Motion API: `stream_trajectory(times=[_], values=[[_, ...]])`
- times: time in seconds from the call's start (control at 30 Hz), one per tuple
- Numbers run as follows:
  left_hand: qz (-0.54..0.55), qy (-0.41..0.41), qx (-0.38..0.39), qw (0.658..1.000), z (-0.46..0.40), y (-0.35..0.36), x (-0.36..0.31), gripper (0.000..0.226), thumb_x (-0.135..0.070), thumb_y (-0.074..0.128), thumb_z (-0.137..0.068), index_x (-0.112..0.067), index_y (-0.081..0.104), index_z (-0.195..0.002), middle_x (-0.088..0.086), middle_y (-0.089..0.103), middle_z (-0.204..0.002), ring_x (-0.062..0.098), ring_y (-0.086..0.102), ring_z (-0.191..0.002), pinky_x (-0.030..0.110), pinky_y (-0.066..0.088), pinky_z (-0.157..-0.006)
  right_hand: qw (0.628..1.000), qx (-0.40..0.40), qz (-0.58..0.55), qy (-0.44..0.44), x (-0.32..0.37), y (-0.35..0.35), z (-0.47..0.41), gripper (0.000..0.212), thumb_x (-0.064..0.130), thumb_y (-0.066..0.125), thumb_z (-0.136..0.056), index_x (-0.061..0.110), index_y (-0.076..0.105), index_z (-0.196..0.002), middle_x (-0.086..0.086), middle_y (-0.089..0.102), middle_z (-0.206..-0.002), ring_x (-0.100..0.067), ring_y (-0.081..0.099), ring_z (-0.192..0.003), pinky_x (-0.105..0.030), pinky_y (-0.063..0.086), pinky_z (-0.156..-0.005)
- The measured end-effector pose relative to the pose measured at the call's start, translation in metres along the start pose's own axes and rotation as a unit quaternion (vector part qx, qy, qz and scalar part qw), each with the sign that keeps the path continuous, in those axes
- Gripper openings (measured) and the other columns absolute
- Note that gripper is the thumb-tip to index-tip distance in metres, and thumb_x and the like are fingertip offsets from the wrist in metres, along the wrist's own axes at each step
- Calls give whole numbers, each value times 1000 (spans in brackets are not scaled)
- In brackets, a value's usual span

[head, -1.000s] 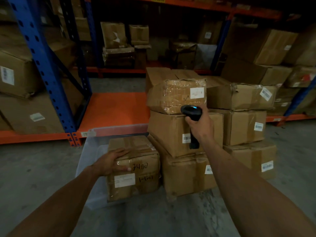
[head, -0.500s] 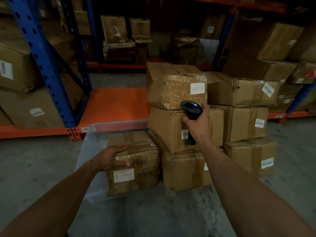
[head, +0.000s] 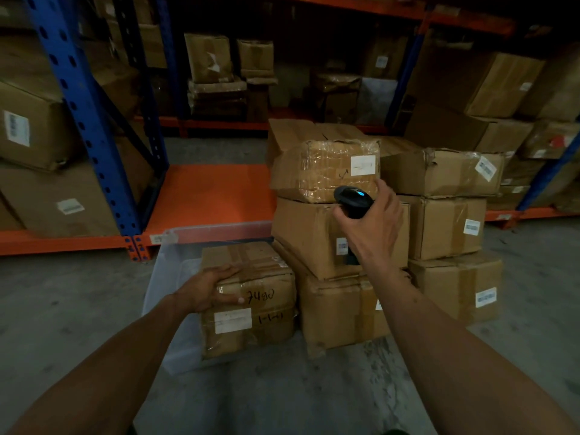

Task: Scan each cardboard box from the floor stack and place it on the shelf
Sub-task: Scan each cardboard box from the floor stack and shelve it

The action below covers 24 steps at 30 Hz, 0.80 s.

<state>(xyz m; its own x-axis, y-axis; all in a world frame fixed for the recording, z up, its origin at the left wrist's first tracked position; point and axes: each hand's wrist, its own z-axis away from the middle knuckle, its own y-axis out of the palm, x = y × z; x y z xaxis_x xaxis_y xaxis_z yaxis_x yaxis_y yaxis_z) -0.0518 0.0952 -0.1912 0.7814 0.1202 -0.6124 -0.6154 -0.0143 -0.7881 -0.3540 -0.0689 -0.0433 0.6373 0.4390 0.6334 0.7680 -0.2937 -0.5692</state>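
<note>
Boxes in floor stack (head: 340,237): brown cardboard, matt, creased. Top box (head: 324,171): wrapped in clear glossy film, wrinkled; white paper label (head: 363,165). Low box (head: 248,296): cardboard banded with shiny brown tape, black marker writing, paper label. Tub (head: 169,274) around it: translucent plastic, smooth. Scanner (head: 353,200): black plastic, slight sheen. Shelf deck (head: 210,193): orange painted metal, smooth. Upright (head: 81,120): blue painted metal, perforated. Floor (head: 266,397): grey concrete, rough, stained.

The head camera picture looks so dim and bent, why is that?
Head view: the warehouse is poorly lit, so the back shelving sinks into shadow; the wide lens bows the blue upright and stretches both forearms; the scanner in the right hand shows a small blue glow; box labels are too soft to read.
</note>
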Motion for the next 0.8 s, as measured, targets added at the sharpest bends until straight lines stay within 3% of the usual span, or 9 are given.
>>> stream_trajectory(times=[0.1,0.2,0.3,0.43,0.53,0.6,0.7,0.77,0.8], values=[[-3,0,-5,1000,1,1,-1,78,-81,67,-65,-73,27,-132,-25,43,-139,4,44,-125,18,34,-96,996,4,2,-86,18,14,24,92,66,71,-76,22,37,-149,-12,39,-152,-31,38,-139,-52,37,-114],[-6,-5,-17,1000,4,1,-1,84,-81,67,-65,-59,35,-140,-18,44,-146,7,42,-130,22,34,-102,992,74,-31,-95,29,44,64,85,71,63,-80,28,39,-148,-8,41,-149,-26,42,-135,-50,43,-108],[8,-35,-66,997,4,8,-3,84,-88,56,-67,-47,46,-140,-12,52,-144,13,48,-129,34,40,-107,982,166,-83,-33,24,77,102,77,71,64,-83,38,36,-147,-2,41,-147,-21,43,-132,-49,46,-104],[58,-110,-203,971,9,28,-2,84,-93,51,-61,-37,67,-122,-2,58,-137,19,50,-128,37,41,-108,958,261,-87,79,7,112,126,86,81,57,-77,48,25,-148,-2,32,-156,-26,41,-138,-49,42,-108],[47,-72,-221,972,17,32,7,79,-81,59,-65,-32,66,-126,2,56,-137,20,50,-126,36,40,-110,931,328,-83,136,-2,130,129,93,86,57,-74,49,25,-152,-1,24,-162,-31,33,-145,-49,34,-112],[37,-28,-199,979,21,28,16,73,-72,64,-69,-31,64,-129,2,54,-136,16,50,-125,36,40,-110,919,357,-85,144,-5,138,132,86,86,61,-73,52,36,-148,-2,26,-159,-32,34,-145,-46,33,-113],[106,-32,-238,965,27,29,31,61,-61,74,-68,-31,68,-122,-2,53,-133,6,49,-121,18,38,-107,925,336,-102,147,-5,147,137,73,86,69,-65,55,56,-129,0,34,-143,-30,40,-137,-43,37,-112],[172,-82,-302,934,32,35,36,51,-64,77,-66,-41,70,-111,-9,52,-130,-6,45,-114,-3,31,-94,922,336,-121,150,-4,152,141,70,87,74,-57,56,61,-119,5,31,-131,-27,41,-132,-43,41,-111],[201,-108,-324,918,32,38,35,48,-68,76,-65,-44,72,-106,-13,52,-128,-10,45,-110,-4,31,-91,920,336,-132,153,-2,155,143,68,86,76,-55,57,61,-114,6,30,-128,-25,40,-129,-43,42,-110]])
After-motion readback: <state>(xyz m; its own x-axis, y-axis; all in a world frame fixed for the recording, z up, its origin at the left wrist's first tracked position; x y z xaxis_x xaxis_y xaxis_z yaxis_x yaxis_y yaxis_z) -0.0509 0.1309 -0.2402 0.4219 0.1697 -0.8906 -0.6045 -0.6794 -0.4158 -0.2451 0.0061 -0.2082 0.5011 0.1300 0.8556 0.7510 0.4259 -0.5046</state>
